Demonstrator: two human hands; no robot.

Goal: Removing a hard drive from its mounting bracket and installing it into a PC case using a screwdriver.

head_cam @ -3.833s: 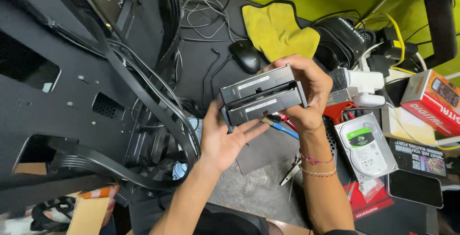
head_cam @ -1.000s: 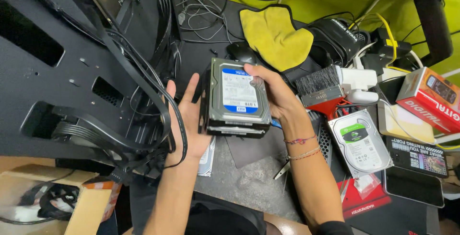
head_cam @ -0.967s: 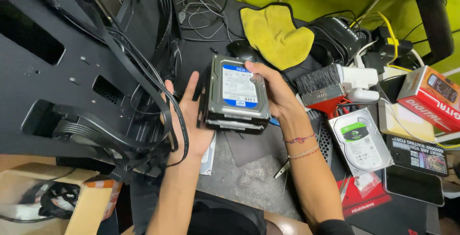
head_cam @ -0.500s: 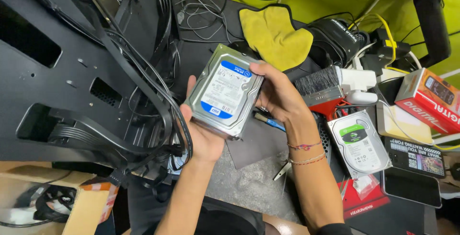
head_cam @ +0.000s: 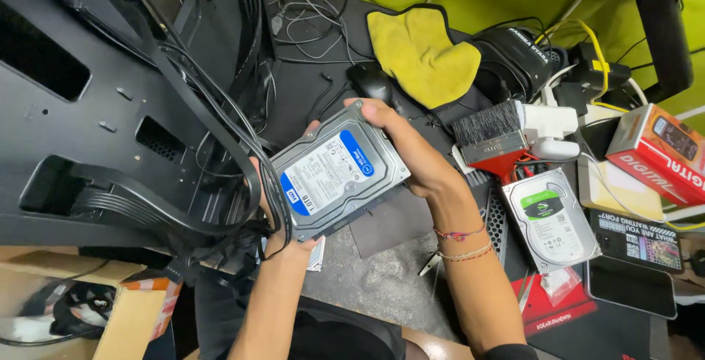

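Cluttered and dark, the table [head_cam: 382, 294] sits against a yellow-green backdrop, with a person's two bare forearms reaching in from the bottom edge. Both hands hold a silver hard drive [head_cam: 338, 173] with a white and blue label, lifted above the table and tilted so its label faces up. The left hand [head_cam: 283, 217] is under the drive's lower left corner, mostly hidden by it, fingers curled around that edge. The right hand [head_cam: 411, 150] grips the drive's upper right side, thumb over the top corner; thin bracelets circle that wrist.

To the left, touching the left hand's side of the drive, lies an open black computer case [head_cam: 95, 110] with a bundle of black cables [head_cam: 242, 162] draped across it. Behind the drive sits a black mouse [head_cam: 369, 81], and just beyond it a yellow cloth [head_cam: 426, 51]. To the right of the right hand stands a brush with black bristles [head_cam: 492, 128] and a red and white body. Near it, flat on the table, lies a second hard drive [head_cam: 551, 220] with a green and white label. A red and white box [head_cam: 657, 150] sits at the far right, and a cardboard box [head_cam: 125, 316] at the lower left.
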